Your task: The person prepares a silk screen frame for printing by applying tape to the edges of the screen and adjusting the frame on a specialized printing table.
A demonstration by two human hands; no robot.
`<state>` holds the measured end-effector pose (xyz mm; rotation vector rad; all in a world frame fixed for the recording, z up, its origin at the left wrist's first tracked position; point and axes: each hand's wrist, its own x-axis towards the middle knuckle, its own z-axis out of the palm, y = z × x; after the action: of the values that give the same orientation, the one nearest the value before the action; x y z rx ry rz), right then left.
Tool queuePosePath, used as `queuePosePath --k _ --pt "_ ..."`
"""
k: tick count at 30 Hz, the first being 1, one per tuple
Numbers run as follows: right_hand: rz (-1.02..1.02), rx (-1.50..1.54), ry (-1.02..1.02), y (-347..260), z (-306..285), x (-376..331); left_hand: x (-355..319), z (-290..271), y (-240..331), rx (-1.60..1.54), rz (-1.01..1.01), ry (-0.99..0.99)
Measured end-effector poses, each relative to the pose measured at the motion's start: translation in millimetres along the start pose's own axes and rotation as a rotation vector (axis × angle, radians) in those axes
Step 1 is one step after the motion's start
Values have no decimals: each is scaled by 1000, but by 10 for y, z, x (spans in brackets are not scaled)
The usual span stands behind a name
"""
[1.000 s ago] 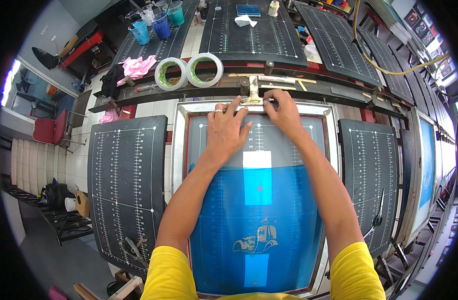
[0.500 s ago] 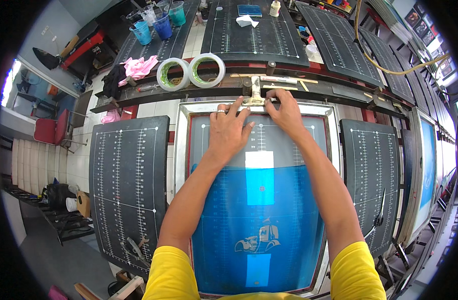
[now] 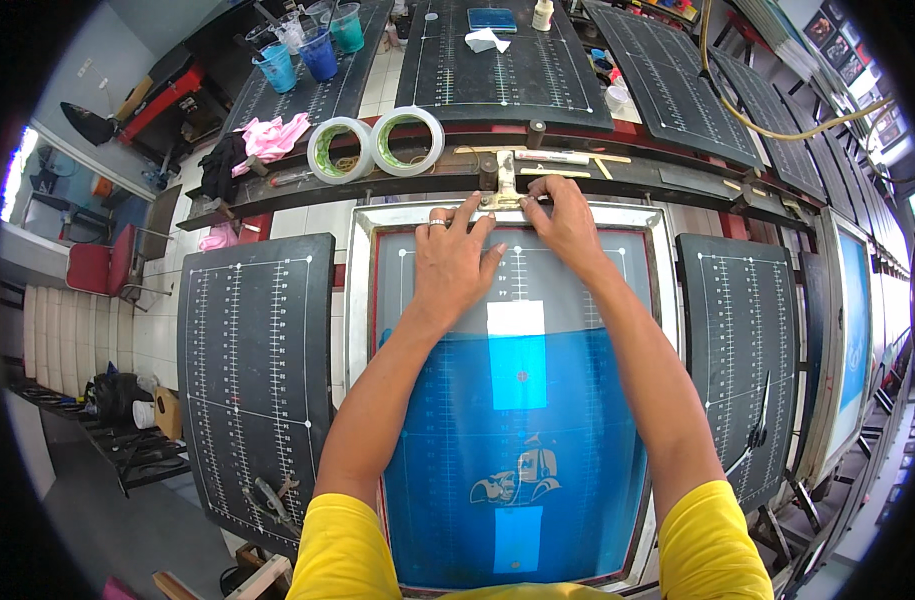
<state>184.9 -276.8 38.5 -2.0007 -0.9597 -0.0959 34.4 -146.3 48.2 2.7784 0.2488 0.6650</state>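
A: Location of the screen-printing frame [image 3: 360, 300]?
B: Lying over a dark ruled platen [image 3: 547, 285], top rail at the clamp [image 3: 507, 185] on the crossbar [image 3: 647, 178].
A: Hands?
B: Left hand [image 3: 455, 258]: fingers spread, tips over the top rail, left of the clamp foot. Right hand [image 3: 567, 228]: fingers curled, thumb and tips at the clamp foot's right end. Pinching or just touching, cannot tell.
A: Handling?
B: Probably moderate weight, awkward from sheer size. Rails look like metal: stiff, maybe slick. Mesh [image 3: 587, 400] looks thin and taut, likely easy to puncture or dent. Best hold: both side rails, opposite each other. Keep fingertips off the mesh, especially around the vehicle-like stencil [image 3: 517, 480].
A: Blind spots?
B: Contact between clamp and rail, mostly behind fingers. Lower rail largely behind the yellow shirt [image 3: 342, 545] and cut off at the picture edge. Parts of both side rails under the forearms [image 3: 372, 410]. Pale upper rectangle [image 3: 517, 350]: looks beneath the mesh, material and fixing unclear. Ruler marks faint through the blue coating.
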Motion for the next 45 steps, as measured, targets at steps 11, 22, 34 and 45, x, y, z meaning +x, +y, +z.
queuePosePath --k 11,22,34,45 --pt "19 -13 -37 45 -22 8 9 -2 11 -2 -1 -9" --pt "-22 23 -44 79 -17 29 15 -14 19 -3 -6 -31" --pt "-31 -10 16 83 52 21 15 -15 22 -10 0 -14" --pt "-5 -12 -36 27 -1 16 0 0 3 -23 6 -5"
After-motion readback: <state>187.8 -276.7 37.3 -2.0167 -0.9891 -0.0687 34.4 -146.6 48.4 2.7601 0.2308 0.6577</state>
